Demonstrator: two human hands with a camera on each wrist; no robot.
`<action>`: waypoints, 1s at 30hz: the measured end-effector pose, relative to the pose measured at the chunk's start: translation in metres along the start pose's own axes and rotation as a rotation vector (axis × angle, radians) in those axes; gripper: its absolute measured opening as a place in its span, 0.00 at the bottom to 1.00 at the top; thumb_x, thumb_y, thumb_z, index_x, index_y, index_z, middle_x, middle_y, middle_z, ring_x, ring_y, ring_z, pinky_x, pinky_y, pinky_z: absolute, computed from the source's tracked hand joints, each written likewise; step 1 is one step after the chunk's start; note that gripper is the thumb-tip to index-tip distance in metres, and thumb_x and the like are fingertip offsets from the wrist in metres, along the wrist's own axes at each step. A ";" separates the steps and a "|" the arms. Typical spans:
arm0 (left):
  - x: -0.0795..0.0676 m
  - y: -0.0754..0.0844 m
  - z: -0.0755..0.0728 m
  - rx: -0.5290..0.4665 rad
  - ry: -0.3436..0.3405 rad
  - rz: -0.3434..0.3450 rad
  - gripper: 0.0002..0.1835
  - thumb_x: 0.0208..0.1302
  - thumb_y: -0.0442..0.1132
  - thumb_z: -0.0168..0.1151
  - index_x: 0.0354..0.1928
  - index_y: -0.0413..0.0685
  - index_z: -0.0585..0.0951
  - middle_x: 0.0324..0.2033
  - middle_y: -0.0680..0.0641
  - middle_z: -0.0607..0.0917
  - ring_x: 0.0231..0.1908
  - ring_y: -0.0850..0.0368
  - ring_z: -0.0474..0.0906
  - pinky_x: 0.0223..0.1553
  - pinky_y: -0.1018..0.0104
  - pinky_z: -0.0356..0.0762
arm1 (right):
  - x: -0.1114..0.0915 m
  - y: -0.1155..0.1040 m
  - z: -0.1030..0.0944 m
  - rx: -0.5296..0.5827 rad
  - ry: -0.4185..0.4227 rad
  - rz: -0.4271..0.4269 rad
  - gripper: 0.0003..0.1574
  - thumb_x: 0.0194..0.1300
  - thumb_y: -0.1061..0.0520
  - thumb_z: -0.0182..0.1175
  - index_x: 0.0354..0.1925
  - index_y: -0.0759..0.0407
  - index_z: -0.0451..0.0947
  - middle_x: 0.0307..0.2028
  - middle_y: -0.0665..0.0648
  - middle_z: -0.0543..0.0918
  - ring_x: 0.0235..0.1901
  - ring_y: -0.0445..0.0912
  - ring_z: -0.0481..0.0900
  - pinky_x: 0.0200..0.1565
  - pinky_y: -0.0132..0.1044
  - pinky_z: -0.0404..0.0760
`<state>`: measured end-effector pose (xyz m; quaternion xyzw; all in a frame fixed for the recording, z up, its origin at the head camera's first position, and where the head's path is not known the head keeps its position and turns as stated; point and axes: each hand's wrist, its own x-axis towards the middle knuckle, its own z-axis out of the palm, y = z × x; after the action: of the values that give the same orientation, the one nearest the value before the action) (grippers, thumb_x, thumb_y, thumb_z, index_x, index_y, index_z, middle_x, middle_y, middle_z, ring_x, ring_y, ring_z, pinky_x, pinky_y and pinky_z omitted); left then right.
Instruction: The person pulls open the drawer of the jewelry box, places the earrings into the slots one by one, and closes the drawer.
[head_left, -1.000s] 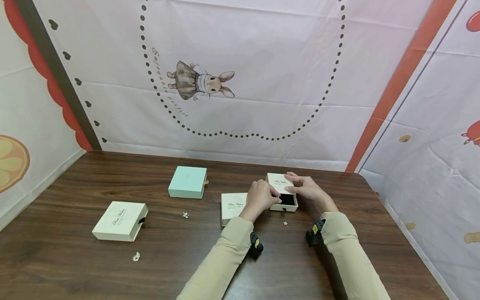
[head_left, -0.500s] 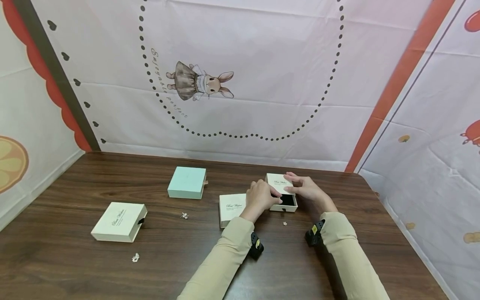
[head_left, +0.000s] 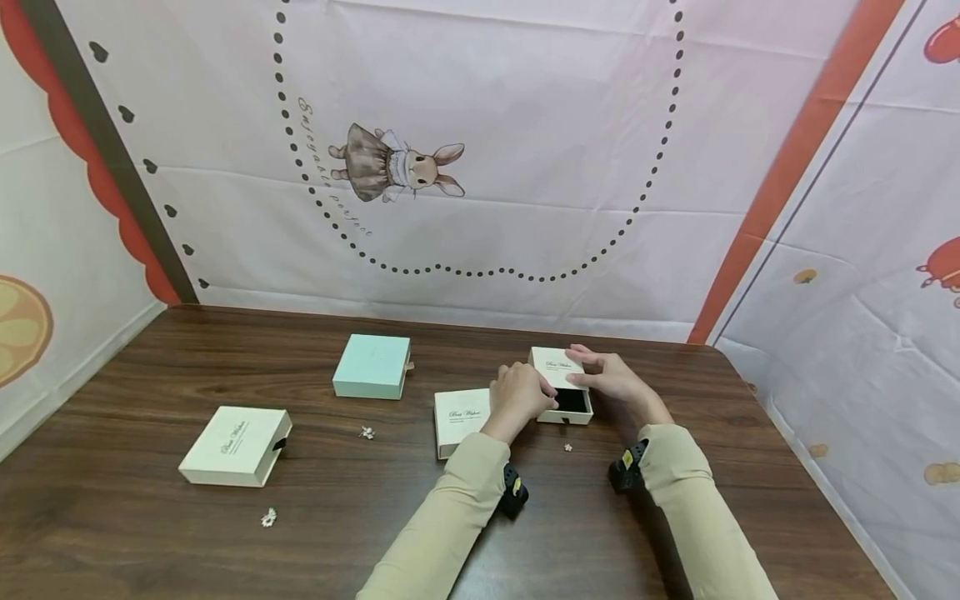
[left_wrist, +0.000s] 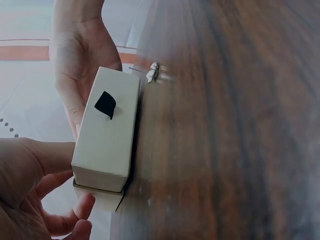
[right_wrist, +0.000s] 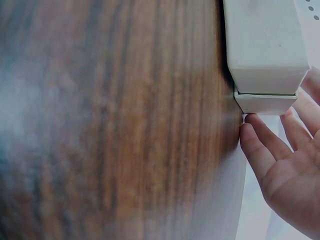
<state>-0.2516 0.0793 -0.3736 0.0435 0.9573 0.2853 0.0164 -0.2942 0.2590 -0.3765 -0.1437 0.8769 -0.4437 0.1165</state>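
Note:
A cream "Best Wishes" gift box lies at the right of the table, its drawer pulled out toward me, showing a black inside. My right hand grips the box's sleeve from the right, thumb on the lid and fingers at the far side. My left hand is bent over the drawer's left rim. Its thumb reaches over the rim while the other fingers curl at the outer side; I cannot tell what the fingertips hold. A black pull tab sticks out of the drawer front. A small flower-shaped trinket lies before it.
Another cream box stands partly behind my left wrist. Farther left are a mint-green box and a cream box. Two small silvery trinkets lie on the brown table. A printed cloth hangs behind.
The whole head view has shifted slightly to the left. Both hands stay at the open drawer box with almost no movement.

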 end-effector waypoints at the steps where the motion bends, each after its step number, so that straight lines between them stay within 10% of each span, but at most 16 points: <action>1: 0.000 0.000 0.000 0.000 -0.005 -0.002 0.05 0.43 0.51 0.72 0.25 0.65 0.86 0.41 0.52 0.79 0.44 0.51 0.69 0.45 0.54 0.68 | 0.000 0.000 0.000 -0.002 0.000 -0.001 0.35 0.60 0.56 0.59 0.63 0.62 0.62 0.69 0.62 0.52 0.69 0.58 0.43 0.64 0.56 0.48; 30: -0.006 0.002 -0.013 -0.038 0.032 0.052 0.06 0.45 0.47 0.71 0.29 0.65 0.86 0.38 0.55 0.82 0.43 0.53 0.73 0.42 0.57 0.71 | 0.002 0.000 0.000 0.055 0.011 0.026 0.35 0.59 0.57 0.61 0.62 0.64 0.63 0.68 0.62 0.53 0.69 0.56 0.43 0.66 0.54 0.45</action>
<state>-0.2461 0.0736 -0.3618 0.0634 0.9504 0.3044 -0.0057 -0.2965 0.2580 -0.3773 -0.1265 0.8668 -0.4668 0.1215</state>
